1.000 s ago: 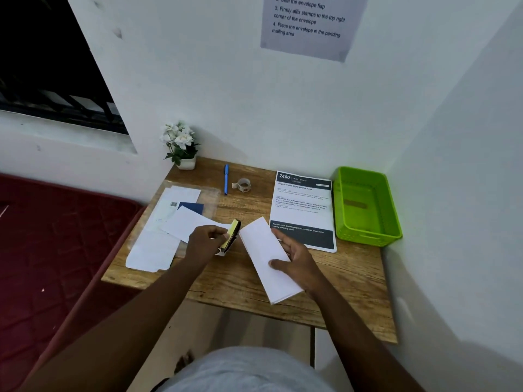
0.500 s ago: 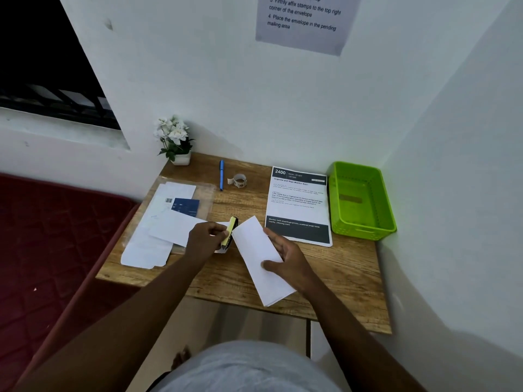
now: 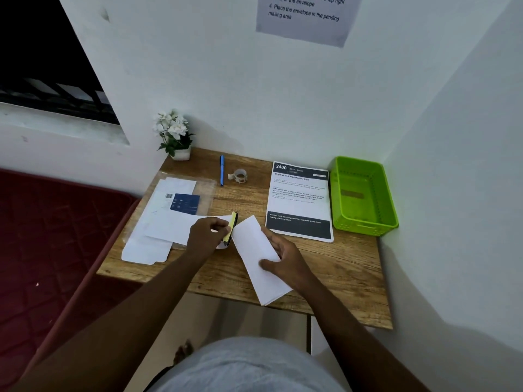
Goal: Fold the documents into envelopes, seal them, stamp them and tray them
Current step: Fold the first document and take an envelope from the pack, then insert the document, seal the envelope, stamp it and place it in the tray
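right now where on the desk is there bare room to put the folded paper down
Bare wood shows at the near right, bordered by the printed sheet, the green tray and the desk edge. A smaller strip lies between the pen, tape roll and sheet. The left is crowded with envelopes.

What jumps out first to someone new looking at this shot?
The bright green tray at the desk's right edge, against the wall. Then, at the front centre, the right hand holds a folded white paper, while the left hand has its grip on a yellow and black glue stick.
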